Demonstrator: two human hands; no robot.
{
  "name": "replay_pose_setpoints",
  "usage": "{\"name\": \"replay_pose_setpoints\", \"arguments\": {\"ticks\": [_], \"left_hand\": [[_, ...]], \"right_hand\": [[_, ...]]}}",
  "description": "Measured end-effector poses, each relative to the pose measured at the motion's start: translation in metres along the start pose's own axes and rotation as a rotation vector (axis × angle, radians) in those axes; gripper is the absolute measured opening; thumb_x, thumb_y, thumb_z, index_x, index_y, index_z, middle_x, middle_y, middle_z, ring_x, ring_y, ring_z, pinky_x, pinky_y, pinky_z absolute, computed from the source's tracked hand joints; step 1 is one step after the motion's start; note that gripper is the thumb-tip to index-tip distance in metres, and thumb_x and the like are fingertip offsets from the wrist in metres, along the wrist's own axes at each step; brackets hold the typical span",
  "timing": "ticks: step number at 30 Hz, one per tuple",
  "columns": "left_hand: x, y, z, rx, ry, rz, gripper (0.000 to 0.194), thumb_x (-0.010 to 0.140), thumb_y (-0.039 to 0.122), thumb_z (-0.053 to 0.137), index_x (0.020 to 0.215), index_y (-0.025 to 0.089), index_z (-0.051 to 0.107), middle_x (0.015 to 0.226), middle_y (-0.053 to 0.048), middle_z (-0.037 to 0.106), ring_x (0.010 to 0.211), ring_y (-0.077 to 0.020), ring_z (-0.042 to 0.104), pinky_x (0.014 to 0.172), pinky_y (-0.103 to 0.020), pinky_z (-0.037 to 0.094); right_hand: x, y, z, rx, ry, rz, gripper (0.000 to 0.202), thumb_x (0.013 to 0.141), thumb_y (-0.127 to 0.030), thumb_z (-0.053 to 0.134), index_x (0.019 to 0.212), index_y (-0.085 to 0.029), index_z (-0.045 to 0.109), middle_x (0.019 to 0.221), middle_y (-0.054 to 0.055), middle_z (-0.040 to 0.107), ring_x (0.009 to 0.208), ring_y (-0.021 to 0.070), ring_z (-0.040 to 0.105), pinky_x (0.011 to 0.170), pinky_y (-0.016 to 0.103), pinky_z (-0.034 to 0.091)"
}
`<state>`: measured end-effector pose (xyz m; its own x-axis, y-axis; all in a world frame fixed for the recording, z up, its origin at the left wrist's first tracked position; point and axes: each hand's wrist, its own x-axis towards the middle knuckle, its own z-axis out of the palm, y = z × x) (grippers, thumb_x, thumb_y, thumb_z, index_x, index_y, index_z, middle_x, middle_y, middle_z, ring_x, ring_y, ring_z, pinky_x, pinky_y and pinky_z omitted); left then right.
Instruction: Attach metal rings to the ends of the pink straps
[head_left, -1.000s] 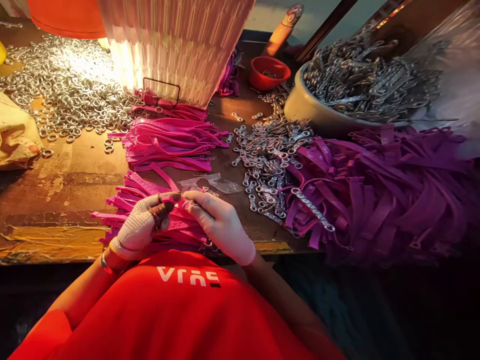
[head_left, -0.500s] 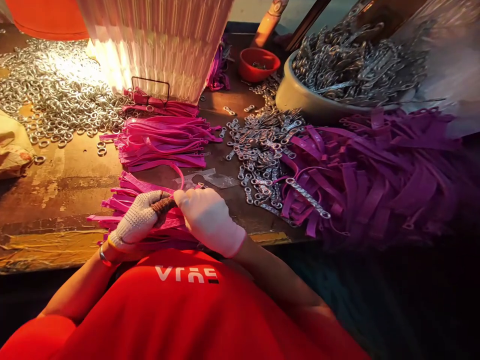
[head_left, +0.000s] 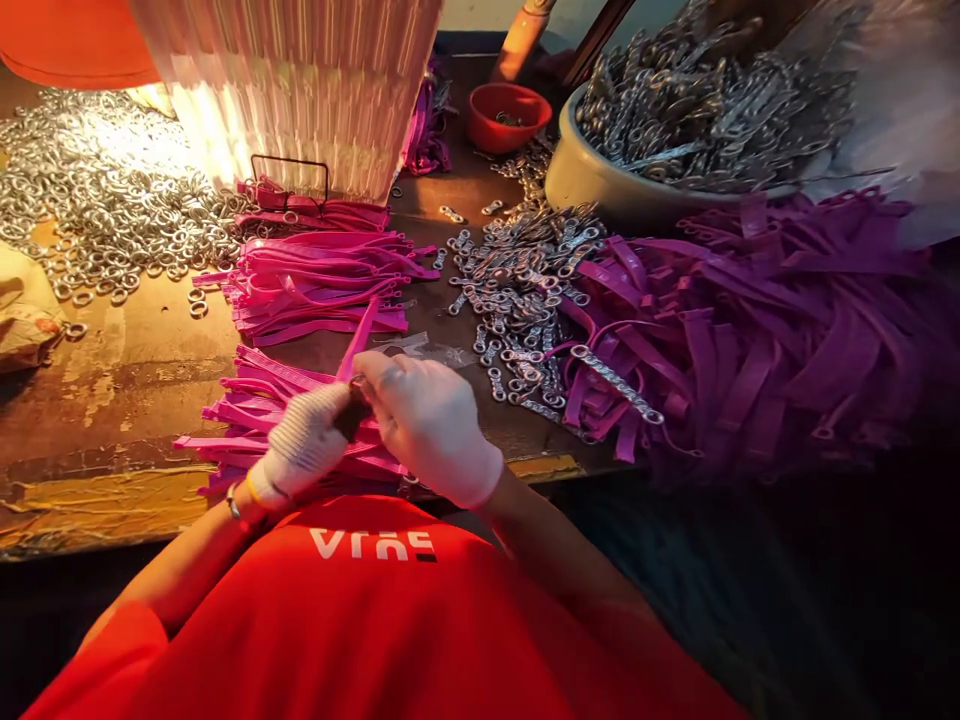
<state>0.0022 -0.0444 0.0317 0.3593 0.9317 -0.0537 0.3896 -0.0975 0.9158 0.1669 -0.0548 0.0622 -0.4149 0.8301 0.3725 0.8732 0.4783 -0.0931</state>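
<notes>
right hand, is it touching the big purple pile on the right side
Apart: the head view shows bare tabletop between the right hand and the purple pile.

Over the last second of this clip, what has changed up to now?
The pink strip held where the hands meet has swung rightward: its far end, first leaning left, now points away from the body and slightly right. The left hand and right hand have turned around it, staying together. The view shifted slightly. The loose rings, metal links and purple strips stayed put.
</notes>
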Motion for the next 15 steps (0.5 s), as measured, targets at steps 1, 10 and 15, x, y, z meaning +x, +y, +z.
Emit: {"name": "replay_pose_setpoints", "arguments": {"ticks": [1,10,15], "left_hand": [[0.002,-0.001,-0.003,-0.068,0.022,-0.032,0.025,0.090,0.040,0.061,0.081,0.017,0.064,0.067,0.000,0.059,0.061,-0.0119,0.049,0.056,-0.023,0.038],[-0.002,-0.005,-0.013,-0.309,-0.106,-0.204,0.039,0.093,0.048,0.059,0.069,0.019,0.049,0.053,0.005,0.042,0.047,-0.0087,0.037,0.045,-0.023,0.028],[-0.002,-0.005,-0.015,0.273,-0.139,0.033,0.022,0.092,0.032,0.058,0.081,0.016,0.066,0.069,-0.002,0.063,0.064,-0.0131,0.052,0.058,-0.025,0.033]], "right_hand": [[-0.001,0.002,0.000,0.017,-0.021,0.015,0.025,0.103,-0.019,0.042,0.118,-0.016,0.062,0.084,0.006,0.065,0.072,0.0207,0.053,0.066,0.035,0.030],[-0.015,0.003,0.017,0.043,-0.209,0.020,0.029,0.098,-0.012,0.043,0.116,-0.016,0.065,0.083,0.006,0.067,0.074,0.0212,0.056,0.067,0.034,0.031],[-0.015,0.002,0.026,-0.061,-0.217,0.001,0.029,0.101,-0.014,0.039,0.110,-0.013,0.066,0.078,0.008,0.065,0.070,0.0215,0.053,0.065,0.035,0.029]]}}
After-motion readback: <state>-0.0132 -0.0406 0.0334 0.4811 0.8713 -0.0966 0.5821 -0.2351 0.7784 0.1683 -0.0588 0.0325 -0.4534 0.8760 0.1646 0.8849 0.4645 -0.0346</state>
